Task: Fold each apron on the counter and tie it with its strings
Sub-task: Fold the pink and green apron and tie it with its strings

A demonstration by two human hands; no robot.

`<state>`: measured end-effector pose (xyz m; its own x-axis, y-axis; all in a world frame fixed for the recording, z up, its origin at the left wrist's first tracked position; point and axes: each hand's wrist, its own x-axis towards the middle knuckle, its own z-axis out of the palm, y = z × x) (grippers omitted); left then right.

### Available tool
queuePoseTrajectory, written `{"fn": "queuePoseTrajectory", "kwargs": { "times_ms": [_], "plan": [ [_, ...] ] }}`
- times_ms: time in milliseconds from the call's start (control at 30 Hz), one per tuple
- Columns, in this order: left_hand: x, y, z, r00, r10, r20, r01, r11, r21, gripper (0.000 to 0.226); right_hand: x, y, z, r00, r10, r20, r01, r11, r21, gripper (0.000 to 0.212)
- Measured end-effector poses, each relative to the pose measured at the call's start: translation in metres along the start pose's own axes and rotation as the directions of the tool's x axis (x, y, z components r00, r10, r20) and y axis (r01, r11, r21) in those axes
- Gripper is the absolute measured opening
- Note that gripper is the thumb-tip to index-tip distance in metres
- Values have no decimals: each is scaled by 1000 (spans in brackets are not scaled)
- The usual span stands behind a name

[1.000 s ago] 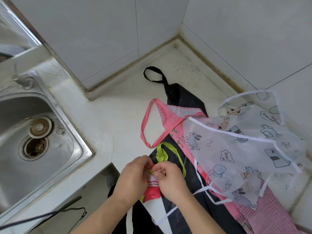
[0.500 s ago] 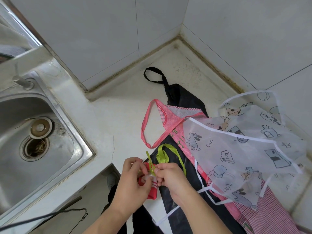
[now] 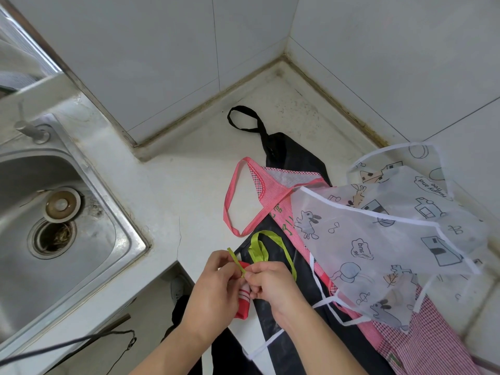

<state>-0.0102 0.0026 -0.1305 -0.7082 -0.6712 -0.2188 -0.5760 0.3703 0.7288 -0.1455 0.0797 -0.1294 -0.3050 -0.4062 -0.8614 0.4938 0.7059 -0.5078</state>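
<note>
I see the knot on the small red bundle (image 3: 242, 296) coming along: a moment ago both hands were closed tight over it with almost no string showing, and now a short tail of the green string (image 3: 236, 262) sticks up and to the left between them, pulled out taut. The left hand (image 3: 213, 290) wraps its fingers round the bundle from the left and I judge its thumb and forefinger hold the string near the base of that tail. The right hand (image 3: 273, 284) pinches the string at the point where it meets the bundle, fingertips pressed together. Behind the right hand the rest of the green string lies in a loose loop (image 3: 266, 249) on the black apron (image 3: 292, 163).

The bundle sits at the front edge of the counter (image 3: 189, 190), held just above it between the 2 hands, and it has shifted a little toward me and down. I read this as the tying stage of the 1st apron, close to finished but with the knot not yet drawn snug.

The other 3 aprons have not moved: the black one, the pink checked apron (image 3: 433, 345) and the clear printed apron (image 3: 392, 239) lie unfolded in an overlapping heap to the right. Most of the task is ahead.
</note>
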Motion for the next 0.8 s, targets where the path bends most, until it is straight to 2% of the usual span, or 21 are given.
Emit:
{"fn": "queuePoseTrajectory", "kwargs": {
  "times_ms": [167,300,500,567,667,733,800],
  "plan": [
    [2,-11,-4,997,-79,-27,78,996,-50,32,1,7,-7,996,24,-89,-9,986,164,15],
    [1,-19,-4,994,-100,45,102,994,-49,33,1,10,-13,991,26,-129,-1,981,192,20],
    [0,-23,-2,984,-171,52,176,979,-103,32,-4,11,-8,982,31,-184,12,974,225,20],
    [0,-23,-3,983,-176,51,180,978,-109,31,-4,12,-8,980,51,-193,-16,984,180,18],
    [-1,-23,-4,985,-160,64,168,976,-137,28,-6,8,-5,984,106,-141,-107,994,1,10],
    [-2,-21,-5,985,-146,93,160,974,-158,25,-6,8,-1,988,141,-70,-150,976,-160,36],
    [-4,-17,-6,983,-142,118,163,968,-191,23,-8,7,6,984,176,-12,-174,954,-243,44]
  ]
}}
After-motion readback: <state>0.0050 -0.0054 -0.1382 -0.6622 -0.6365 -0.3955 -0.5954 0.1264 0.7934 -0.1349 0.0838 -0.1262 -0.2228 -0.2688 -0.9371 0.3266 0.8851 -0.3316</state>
